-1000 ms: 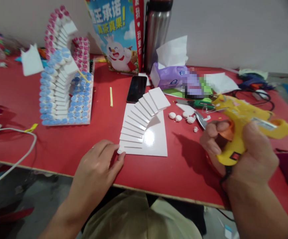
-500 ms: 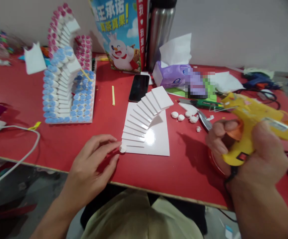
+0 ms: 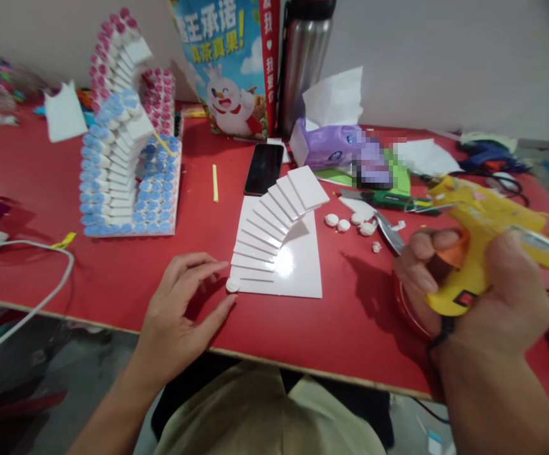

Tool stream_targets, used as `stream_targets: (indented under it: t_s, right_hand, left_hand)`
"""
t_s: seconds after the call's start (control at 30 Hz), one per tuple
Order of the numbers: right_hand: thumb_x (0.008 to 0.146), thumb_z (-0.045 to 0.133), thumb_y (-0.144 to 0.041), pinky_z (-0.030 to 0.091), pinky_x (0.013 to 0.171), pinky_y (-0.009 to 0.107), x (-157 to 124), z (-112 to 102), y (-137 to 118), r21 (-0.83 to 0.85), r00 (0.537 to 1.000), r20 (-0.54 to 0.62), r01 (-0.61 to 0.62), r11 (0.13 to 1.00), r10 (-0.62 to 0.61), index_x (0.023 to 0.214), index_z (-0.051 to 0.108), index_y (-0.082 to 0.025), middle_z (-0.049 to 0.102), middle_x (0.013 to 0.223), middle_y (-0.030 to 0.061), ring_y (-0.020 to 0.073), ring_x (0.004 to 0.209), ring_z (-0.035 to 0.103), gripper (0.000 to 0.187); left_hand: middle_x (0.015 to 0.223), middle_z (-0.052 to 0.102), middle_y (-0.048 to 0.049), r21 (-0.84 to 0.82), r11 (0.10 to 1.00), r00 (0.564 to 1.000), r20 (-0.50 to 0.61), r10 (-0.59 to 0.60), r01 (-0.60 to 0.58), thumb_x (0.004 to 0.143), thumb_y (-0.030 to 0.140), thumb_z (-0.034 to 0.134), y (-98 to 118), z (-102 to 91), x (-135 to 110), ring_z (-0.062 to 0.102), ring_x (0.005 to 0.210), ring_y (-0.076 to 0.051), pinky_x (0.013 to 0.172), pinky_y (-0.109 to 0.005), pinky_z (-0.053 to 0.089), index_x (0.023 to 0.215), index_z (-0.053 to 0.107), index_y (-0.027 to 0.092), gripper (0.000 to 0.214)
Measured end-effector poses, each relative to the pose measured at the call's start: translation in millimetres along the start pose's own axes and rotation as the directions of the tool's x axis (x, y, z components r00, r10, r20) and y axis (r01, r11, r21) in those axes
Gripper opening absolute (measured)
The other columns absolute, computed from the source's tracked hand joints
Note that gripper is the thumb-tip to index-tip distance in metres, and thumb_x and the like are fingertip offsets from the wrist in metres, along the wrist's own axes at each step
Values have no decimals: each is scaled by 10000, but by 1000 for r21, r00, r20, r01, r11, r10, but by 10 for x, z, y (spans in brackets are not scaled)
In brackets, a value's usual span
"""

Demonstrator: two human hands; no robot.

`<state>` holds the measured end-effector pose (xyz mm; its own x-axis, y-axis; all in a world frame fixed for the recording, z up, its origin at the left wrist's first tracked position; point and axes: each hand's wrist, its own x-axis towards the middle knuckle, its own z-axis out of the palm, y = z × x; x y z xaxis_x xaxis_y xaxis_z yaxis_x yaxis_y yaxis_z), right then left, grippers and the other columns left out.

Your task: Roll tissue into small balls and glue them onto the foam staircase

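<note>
My left hand (image 3: 179, 309) lies open on the red table (image 3: 113, 278), fingers stretched toward the lower left corner of a white foam staircase model (image 3: 277, 234). A small white round piece (image 3: 232, 285) sits at that corner, just off my fingertips. My right hand (image 3: 473, 297) is closed round the handle of a yellow glue gun (image 3: 487, 240), held above the table at the right with its nozzle pointing left. Several small white round pieces (image 3: 350, 224) lie right of the staircase.
A finished staircase model trimmed in blue and pink caps (image 3: 127, 151) stands at the left. Behind are a black phone (image 3: 263, 168), a steel flask (image 3: 302, 63), a printed carton (image 3: 227, 69) and a purple tissue pack (image 3: 326, 142). Scissors (image 3: 388, 229) lie by the white pieces. A white cable (image 3: 28, 303) crosses the front left.
My left hand has let go of the small white round piece at the staircase corner and drawn back a little, fingers opening. The right hand with the glue gun has barely moved.
</note>
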<state>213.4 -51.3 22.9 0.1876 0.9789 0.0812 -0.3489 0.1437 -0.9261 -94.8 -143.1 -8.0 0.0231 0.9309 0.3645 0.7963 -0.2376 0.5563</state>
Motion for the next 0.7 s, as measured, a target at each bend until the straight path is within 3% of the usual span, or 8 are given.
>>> stream_targets:
  t_s: [0.3,0.5,0.7]
  right_hand:
    - [864,646,-424,278,409,286,15,-15,4,13,1000,0,17,1000,-17,744,724,-173,603,714,75,128,455,442,289]
    - [861,651,-416,294,412,273,17,-5,7,22,1000,5,15,1000,-15,751,717,-161,604,718,74,122,460,447,286]
    - [881,639,-413,315,408,252,39,-12,15,52,999,14,33,998,-33,752,727,-158,613,713,73,121,490,452,300]
  left_hand:
    - [1132,676,-83,27,999,1000,21,-17,17,907,246,724,-1,81,-18,671,1005,-220,949,-403,557,1293,595,210,409]
    - [1133,652,-99,52,997,999,-20,50,-49,913,169,698,29,82,-1,647,1061,-229,951,-394,549,1188,648,185,280]
    - [1149,623,-102,175,958,968,-67,243,-229,879,70,690,21,58,-27,641,1001,-225,869,-382,561,1165,672,223,325]
